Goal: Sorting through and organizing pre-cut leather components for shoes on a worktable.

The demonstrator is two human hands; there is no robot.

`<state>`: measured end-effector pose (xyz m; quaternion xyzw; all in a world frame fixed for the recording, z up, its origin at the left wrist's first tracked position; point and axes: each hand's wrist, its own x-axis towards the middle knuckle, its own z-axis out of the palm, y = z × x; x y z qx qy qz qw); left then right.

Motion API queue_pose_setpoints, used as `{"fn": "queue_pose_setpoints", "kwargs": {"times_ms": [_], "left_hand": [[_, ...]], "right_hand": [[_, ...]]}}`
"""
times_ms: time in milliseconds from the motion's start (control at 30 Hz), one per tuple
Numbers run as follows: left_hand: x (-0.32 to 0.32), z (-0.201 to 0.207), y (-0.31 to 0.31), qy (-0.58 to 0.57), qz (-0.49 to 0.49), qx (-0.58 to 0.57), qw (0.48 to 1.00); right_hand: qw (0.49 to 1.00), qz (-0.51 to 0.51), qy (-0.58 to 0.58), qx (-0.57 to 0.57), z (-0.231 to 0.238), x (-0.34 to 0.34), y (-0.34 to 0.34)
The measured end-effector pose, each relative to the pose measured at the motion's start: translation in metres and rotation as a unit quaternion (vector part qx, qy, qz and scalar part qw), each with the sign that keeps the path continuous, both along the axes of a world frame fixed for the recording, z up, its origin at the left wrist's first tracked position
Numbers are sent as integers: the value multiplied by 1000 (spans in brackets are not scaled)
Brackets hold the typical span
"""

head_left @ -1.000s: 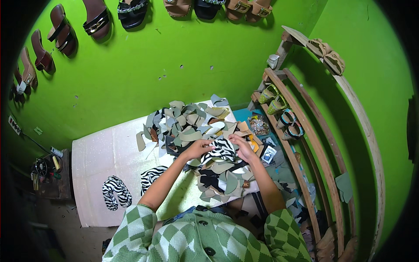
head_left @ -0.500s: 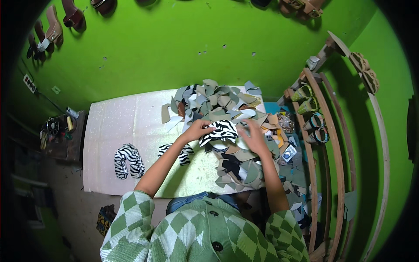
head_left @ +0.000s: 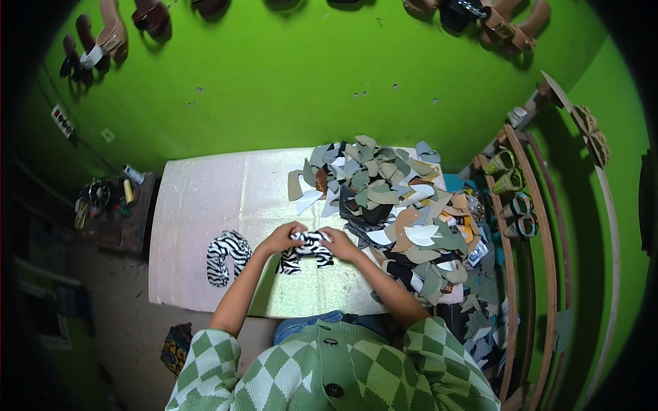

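Observation:
Both my hands are over the middle of the table at a zebra-striped piece (head_left: pixel 312 241) of material, black and white and curved. My left hand (head_left: pixel 283 238) grips its left end between thumb and fingers. At the opposite end, the fingers of my right hand (head_left: pixel 340 244) are closed on the edge. More striped material (head_left: pixel 289 264) shows just below, against the tabletop; where one piece ends and the other begins is hard to make out. To the left lie zebra-striped pieces (head_left: pixel 238 248) set in an oval ring, apart from my hands.
A heap of grey, beige and white offcuts (head_left: pixel 370 171) covers the right part of the pale table (head_left: pixel 199 198). Wooden racks (head_left: pixel 541 267) with sandals (head_left: pixel 506 179) stand at the right. A small dark side table (head_left: pixel 113 233) with tools is at the left. Shoes (head_left: pixel 113 31) hang on the green wall.
My hands have carried the striped piece from above the offcut heap, left and nearer to me, over the striped piece on the table. The view has shifted, too.

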<state>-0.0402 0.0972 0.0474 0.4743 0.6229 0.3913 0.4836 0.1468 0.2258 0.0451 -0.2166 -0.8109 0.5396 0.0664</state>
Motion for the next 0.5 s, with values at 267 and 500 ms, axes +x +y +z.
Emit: {"fn": "queue_pose_setpoints", "kwargs": {"times_ms": [267, 500], "left_hand": [[-33, -59, -26, 134, 105, -24, 985], [43, -28, 44, 75, 38, 8, 996]], "right_hand": [[966, -157, 70, 194, 33, 40, 7], [825, -412, -78, 378, 105, 203, 97]]}}
